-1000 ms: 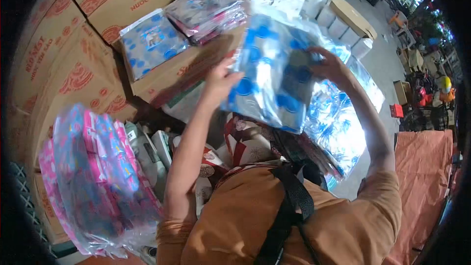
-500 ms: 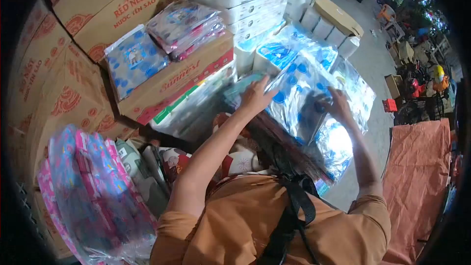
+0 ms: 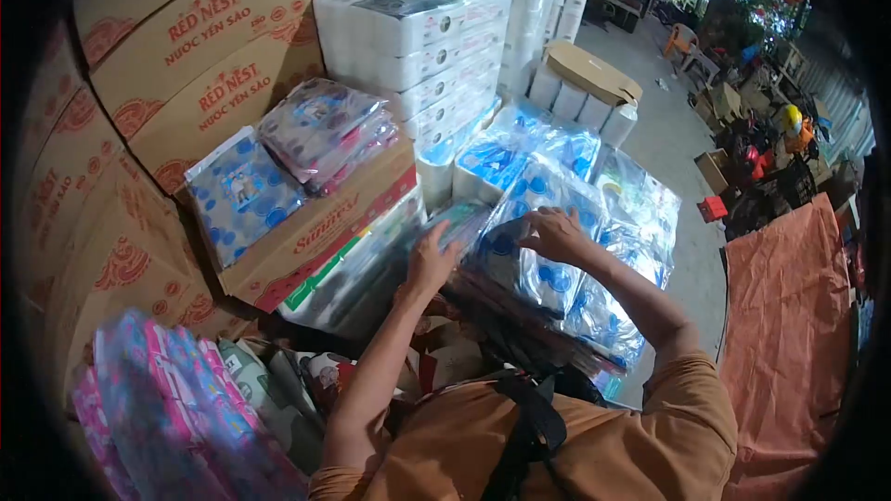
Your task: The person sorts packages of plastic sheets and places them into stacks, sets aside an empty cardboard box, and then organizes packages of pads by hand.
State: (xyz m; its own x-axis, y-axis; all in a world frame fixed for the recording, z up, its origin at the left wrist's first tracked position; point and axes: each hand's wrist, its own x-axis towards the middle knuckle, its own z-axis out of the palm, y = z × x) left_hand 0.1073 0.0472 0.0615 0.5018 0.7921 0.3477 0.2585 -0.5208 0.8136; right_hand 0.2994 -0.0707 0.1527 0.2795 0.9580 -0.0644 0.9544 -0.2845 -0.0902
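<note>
A clear plastic package with blue dots (image 3: 548,271) lies on a stack of similar shiny packages right of centre. My right hand (image 3: 560,237) rests on its upper part, fingers spread and bent. My left hand (image 3: 432,262) is just left of the stack, fingers apart, beside a greenish plastic-wrapped pile (image 3: 461,220). On the Sunnest carton (image 3: 334,223) lie a blue-dotted package (image 3: 243,193) and, behind it, a small pile of purple-dotted packages (image 3: 325,130) with pink edges.
Red Nest cartons (image 3: 209,32) are stacked at the left. White wrapped packs (image 3: 418,46) stand behind the carton. Pink and blue wrapped bundles (image 3: 176,399) are at lower left. An orange sheet (image 3: 780,306) lies on the right, near scattered goods.
The blue-dotted package has gone from being held up between both hands to lying on the right stack. My left hand has moved off it to the left. The view has shifted.
</note>
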